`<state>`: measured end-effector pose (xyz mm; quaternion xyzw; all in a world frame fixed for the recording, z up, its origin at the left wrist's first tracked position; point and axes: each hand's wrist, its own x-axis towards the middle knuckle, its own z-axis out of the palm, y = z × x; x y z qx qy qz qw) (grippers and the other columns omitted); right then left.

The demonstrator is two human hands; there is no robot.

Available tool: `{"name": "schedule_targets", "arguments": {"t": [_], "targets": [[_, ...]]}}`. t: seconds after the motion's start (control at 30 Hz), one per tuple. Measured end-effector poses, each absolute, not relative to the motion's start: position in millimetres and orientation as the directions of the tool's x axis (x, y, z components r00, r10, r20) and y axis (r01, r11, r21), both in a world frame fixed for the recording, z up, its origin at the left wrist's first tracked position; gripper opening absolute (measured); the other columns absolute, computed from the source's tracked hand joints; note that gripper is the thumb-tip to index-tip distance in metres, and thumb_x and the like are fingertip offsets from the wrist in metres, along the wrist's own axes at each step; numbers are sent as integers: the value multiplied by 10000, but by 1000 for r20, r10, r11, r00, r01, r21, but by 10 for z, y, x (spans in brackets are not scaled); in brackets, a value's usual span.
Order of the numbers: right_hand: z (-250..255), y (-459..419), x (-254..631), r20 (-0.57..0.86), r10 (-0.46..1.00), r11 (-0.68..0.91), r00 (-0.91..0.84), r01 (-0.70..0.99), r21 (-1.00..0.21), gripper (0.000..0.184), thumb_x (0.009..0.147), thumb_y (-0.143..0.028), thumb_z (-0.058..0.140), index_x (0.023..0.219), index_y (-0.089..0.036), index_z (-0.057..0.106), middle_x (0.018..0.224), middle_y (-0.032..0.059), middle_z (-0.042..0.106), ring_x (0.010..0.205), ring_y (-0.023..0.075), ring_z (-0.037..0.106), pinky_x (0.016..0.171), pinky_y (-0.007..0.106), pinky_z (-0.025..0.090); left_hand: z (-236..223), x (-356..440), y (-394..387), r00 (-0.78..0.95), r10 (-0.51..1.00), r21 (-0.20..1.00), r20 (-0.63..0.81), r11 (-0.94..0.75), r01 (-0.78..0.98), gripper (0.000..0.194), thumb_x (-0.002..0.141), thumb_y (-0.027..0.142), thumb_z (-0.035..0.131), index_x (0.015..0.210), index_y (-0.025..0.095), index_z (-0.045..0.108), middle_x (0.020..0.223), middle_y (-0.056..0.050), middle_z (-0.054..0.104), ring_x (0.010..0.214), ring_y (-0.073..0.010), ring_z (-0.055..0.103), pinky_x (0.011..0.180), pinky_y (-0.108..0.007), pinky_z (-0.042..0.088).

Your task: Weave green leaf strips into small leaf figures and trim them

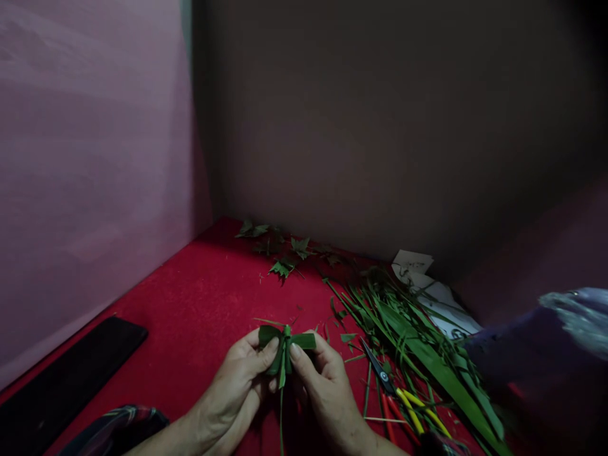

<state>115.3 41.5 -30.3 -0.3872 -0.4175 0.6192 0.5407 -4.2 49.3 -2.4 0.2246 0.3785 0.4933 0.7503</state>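
Between my two hands is a small folded leaf figure (284, 354), made of green blades with a loop spreading to each side and a thin strip hanging down. My left hand (242, 373) pinches its left side, thumb on top and fingers behind. On the right side, my right hand (323, 373) grips it the same way, thumb pressed near the centre. The fingertips behind the leaves are mostly hidden. Scissors (384, 376) with dark blades lie to the right of my right hand, beside yellow handles (418, 408) and red handles (388, 418).
A heap of long green leaves (427, 354) covers the right of the red surface (190, 304). Lobed leaves (282, 269) lie near the back wall. White papers (437, 297) sit behind the heap. A black flat object (76, 380) lies at left, by the pink wall (95, 158).
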Motion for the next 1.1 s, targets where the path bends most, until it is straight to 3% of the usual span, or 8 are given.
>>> {"name": "schedule_targets", "arguments": {"t": [0.23,0.57,0.7,0.83,0.93,1.03,1.1], "targets": [[-253,426,1172,-61,994,-88,-94,-316,-945,231,774,-376,632,764,-151,583,684,-15,562,624,101,483,592,223,403,-37,-68,528,240,916,713,-322,401,-575,267,580,259,805,686,120,604,547,27,548,470,-66,449,429,-178,354],[-132,457,1253,24,998,36,52,-245,-969,296,721,-343,692,925,-203,529,750,-28,557,663,106,505,601,203,430,-32,-126,525,69,976,903,-206,217,-370,210,706,289,700,779,124,592,619,12,577,532,-85,462,470,-187,381],[-201,483,1260,42,998,49,37,-209,-977,175,771,-329,640,776,-184,542,666,-38,532,611,98,478,573,197,409,-4,-104,512,74,975,921,-209,221,-319,231,710,306,686,804,123,581,643,5,588,542,-94,478,476,-195,393],[-267,510,1270,19,1000,21,14,-202,-979,180,786,-322,614,725,-178,526,622,-43,518,571,99,454,536,205,387,-42,-111,531,103,970,931,-220,241,-275,223,735,330,641,778,128,557,606,19,556,485,-78,447,443,-191,375],[-292,527,1283,18,1000,19,9,-124,-992,178,788,-312,598,710,-176,515,615,-45,497,570,103,435,526,209,373,-122,-151,584,15,977,955,-214,212,-207,320,703,362,654,909,154,524,700,0,583,560,-121,528,485,-229,429],[-305,546,1297,22,1000,21,9,41,-999,176,786,-286,581,673,-175,503,600,-45,478,567,106,411,513,211,346,-153,-205,622,-190,979,998,-67,69,1,393,670,334,671,982,154,514,903,-65,584,832,-213,574,712,-354,483],[-308,555,1302,24,1000,23,13,117,-993,176,782,-269,571,655,-179,488,587,-50,461,560,106,396,503,210,328,-123,-237,612,-254,957,968,137,-74,241,325,722,282,628,1013,176,530,1026,-90,576,952,-242,543,832,-422,433]]}}
